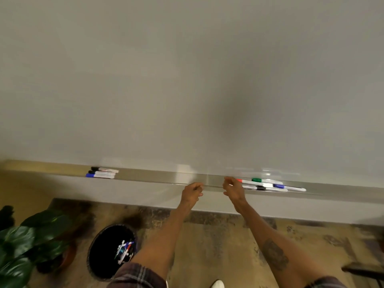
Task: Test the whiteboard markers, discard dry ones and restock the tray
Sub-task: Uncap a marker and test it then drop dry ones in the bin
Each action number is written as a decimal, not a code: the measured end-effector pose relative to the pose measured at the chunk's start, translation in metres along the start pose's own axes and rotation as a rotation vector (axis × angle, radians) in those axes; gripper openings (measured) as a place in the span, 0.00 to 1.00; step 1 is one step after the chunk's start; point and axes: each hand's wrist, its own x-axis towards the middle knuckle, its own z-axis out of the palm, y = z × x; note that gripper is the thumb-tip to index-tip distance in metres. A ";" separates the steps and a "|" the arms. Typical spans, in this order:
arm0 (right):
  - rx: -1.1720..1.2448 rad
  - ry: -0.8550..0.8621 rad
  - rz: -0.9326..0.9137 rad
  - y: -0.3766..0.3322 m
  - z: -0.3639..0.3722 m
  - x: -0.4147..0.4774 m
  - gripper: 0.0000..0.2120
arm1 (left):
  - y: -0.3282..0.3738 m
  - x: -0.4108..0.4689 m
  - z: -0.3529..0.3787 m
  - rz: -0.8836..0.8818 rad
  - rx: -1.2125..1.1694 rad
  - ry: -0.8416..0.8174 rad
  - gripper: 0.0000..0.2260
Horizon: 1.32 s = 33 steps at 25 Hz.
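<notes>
Bin: round black waste bin below the long grey metal tray, discarded markers inside.
Hands: left hand and right hand at tray's front edge, fingers loosely curled, apparently empty.
Markers: slim white-barrelled markers right along tray; light, stiff, slick; pinch mid-barrel.

Can't read a thing here tbh. The markers at 9 o'clock have labels, but the print's just blur. Same for the markers at 3 o'clock.
</notes>
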 end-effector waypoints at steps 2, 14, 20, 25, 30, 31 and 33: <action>-0.006 0.079 0.023 0.016 -0.033 0.010 0.16 | 0.005 0.005 0.026 -0.010 -0.006 -0.031 0.13; -0.048 0.135 0.123 0.074 -0.107 0.035 0.22 | 0.007 0.025 0.119 -0.097 0.032 -0.069 0.22; -0.075 0.161 0.159 0.076 -0.106 0.045 0.21 | 0.005 0.032 0.130 -0.127 0.038 -0.058 0.23; -0.061 0.153 0.171 0.077 -0.106 0.050 0.22 | 0.004 0.037 0.139 -0.139 0.057 -0.065 0.23; -0.001 0.175 0.148 0.072 -0.099 0.052 0.19 | 0.009 0.037 0.136 -0.103 -0.002 -0.007 0.19; 0.004 0.197 0.131 0.068 -0.097 0.050 0.18 | 0.009 0.038 0.134 -0.090 -0.038 0.016 0.17; 0.006 0.243 0.085 0.061 -0.092 0.048 0.17 | 0.010 0.038 0.127 -0.051 -0.095 0.087 0.12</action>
